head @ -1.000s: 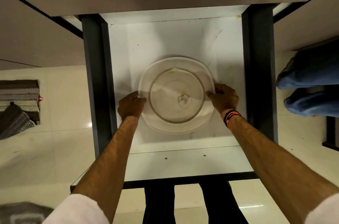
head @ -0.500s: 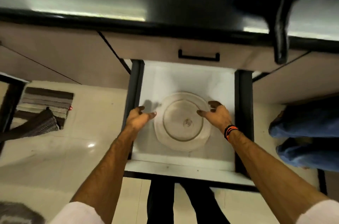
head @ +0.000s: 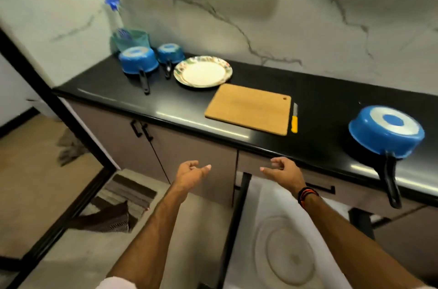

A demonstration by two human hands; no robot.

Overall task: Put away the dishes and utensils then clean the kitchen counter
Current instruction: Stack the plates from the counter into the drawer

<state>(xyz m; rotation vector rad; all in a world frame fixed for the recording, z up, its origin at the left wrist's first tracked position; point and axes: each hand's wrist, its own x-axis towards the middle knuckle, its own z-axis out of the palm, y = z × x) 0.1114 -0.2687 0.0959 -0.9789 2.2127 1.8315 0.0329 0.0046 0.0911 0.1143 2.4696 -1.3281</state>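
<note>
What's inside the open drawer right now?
One pale plate lies flat on the white floor of the drawer. The right forearm crosses over the drawer's right side and hides part of it; the near end runs out of frame.

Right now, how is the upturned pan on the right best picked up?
By its black handle, which juts past the counter edge toward the person: the right hand can wrap it from the front. The pan lies upside down, so no rim to hook.

Black counter (head: 166, 99): 3 blue pans (head: 138, 60), plate (head: 203, 71), board (head: 248, 108), knife (head: 294, 118).
</note>
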